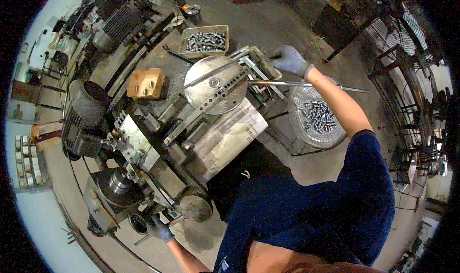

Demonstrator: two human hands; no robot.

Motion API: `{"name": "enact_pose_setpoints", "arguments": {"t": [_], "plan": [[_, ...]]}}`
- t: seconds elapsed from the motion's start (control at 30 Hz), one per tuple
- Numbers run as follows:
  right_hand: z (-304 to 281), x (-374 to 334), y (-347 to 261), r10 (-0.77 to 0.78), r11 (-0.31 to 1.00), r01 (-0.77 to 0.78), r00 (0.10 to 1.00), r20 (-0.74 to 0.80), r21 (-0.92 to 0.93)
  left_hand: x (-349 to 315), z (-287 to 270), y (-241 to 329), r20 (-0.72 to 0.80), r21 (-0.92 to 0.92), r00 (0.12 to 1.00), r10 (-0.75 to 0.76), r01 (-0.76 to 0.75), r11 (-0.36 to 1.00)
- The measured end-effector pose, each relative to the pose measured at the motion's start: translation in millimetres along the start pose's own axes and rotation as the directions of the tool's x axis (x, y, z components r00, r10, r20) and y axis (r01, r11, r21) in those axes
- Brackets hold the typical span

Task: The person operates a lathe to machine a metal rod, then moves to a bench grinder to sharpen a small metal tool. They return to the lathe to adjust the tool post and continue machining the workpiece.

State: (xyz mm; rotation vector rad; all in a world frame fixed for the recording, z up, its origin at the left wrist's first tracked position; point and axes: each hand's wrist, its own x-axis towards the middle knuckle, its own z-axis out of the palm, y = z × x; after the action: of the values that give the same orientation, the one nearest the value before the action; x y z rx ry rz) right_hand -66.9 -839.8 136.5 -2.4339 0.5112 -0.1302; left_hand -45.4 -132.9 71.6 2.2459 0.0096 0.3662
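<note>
My left hand (pixel 160 229), in a grey glove, is closed at the front of the machine beside a dark round handwheel (pixel 138 223). Its fingers are partly hidden, and they appear curled on the wheel's handle. Out to the far right reaches my gloved right hand (pixel 292 62), fingers bent together by the end of a shallow metal tray (pixel 272 71). Anything between those fingertips is too small to make out. Between my arms lies a round metal disc (pixel 201 88) crossed by a bar with a row of holes. A long steel rod (pixel 306 84) passes under my right forearm.
A perforated round basket (pixel 298 129) of small metal cylinders stands below my right forearm. Another bin (pixel 181 48) of such parts sits at the back. A wooden box (pixel 139 75) holds a few pieces. Printed cardboard (pixel 225 146) covers the near surface. The chuck (pixel 118 182) is at left.
</note>
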Motion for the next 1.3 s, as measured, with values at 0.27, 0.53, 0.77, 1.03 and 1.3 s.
{"name": "enact_pose_setpoints", "arguments": {"t": [0.27,0.53,0.77,1.03,1.3], "plan": [[-14,-43,-42,-0.099,0.993,0.102,0.994,0.053,-0.060,8,12,-26,-0.048,-0.241,0.995,-0.088,0.074,0.968],[-7,-53,-72,-0.255,0.957,0.231,0.959,0.125,0.177,3,9,-7,-0.007,-0.123,0.984,-0.175,0.173,0.977],[36,-33,-211,-0.542,0.813,0.441,0.811,0.219,0.379,19,-4,63,0.055,-0.022,0.998,0.018,-0.017,1.000],[159,10,-343,-0.816,0.513,0.843,0.421,0.395,0.162,73,37,182,0.005,0.229,0.965,0.263,-0.257,0.939],[185,21,-359,-0.782,0.477,0.868,0.350,0.516,0.134,111,48,194,0.384,0.539,0.918,0.102,-0.312,0.782]]}}
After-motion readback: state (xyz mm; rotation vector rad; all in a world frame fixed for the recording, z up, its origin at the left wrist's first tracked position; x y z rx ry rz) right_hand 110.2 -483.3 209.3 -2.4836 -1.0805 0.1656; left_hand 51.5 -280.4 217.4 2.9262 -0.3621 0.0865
